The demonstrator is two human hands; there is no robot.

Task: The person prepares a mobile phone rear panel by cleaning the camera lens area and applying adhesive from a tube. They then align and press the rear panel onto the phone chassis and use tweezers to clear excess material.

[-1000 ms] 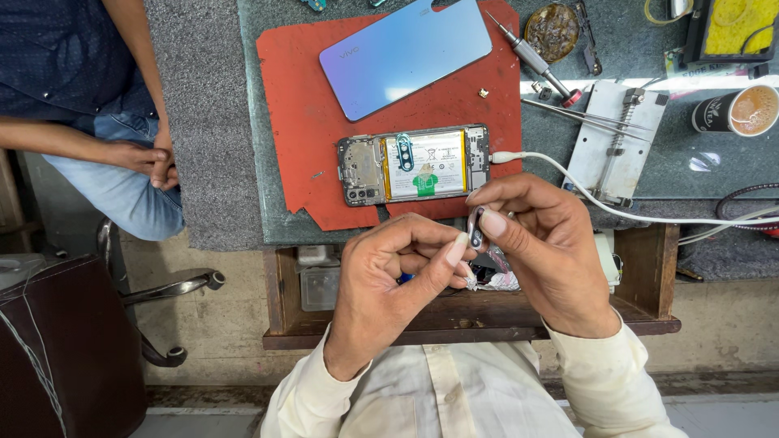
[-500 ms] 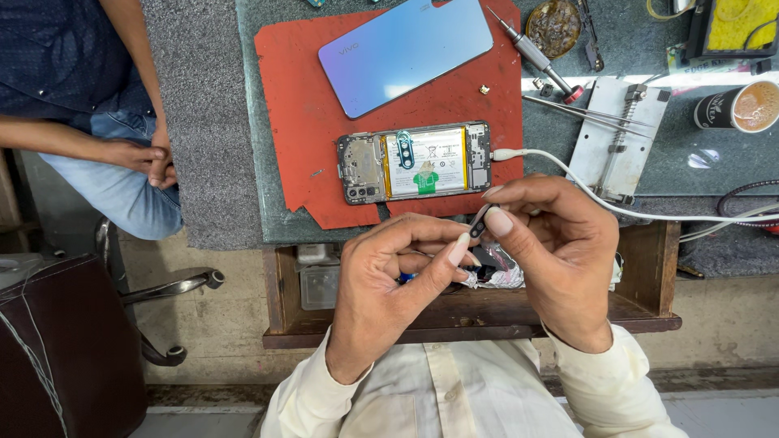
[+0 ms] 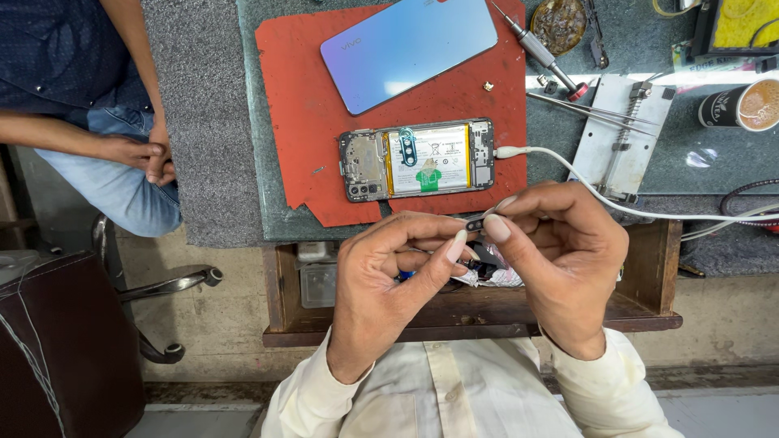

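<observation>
My left hand (image 3: 395,280) and my right hand (image 3: 554,253) meet over an open wooden drawer (image 3: 641,308), pinching a small dark part (image 3: 475,222) between their fingertips. Just beyond them an opened phone (image 3: 417,159) lies on a red mat (image 3: 300,97), its battery and boards exposed. A white cable (image 3: 568,174) is plugged into the phone's right end. The phone's blue back cover (image 3: 408,50) rests higher on the mat.
A screwdriver (image 3: 540,50), tweezers (image 3: 588,109) and a metal holder (image 3: 621,142) lie to the right, with a paper cup of tea (image 3: 742,104) beyond. Another person sits at left with hands (image 3: 150,158) clasped on a knee. A dark chair (image 3: 57,341) stands lower left.
My hands shifted slightly right and apart, and the small dark part now shows more plainly between the fingertips. The phone and the seated person have stayed put.
</observation>
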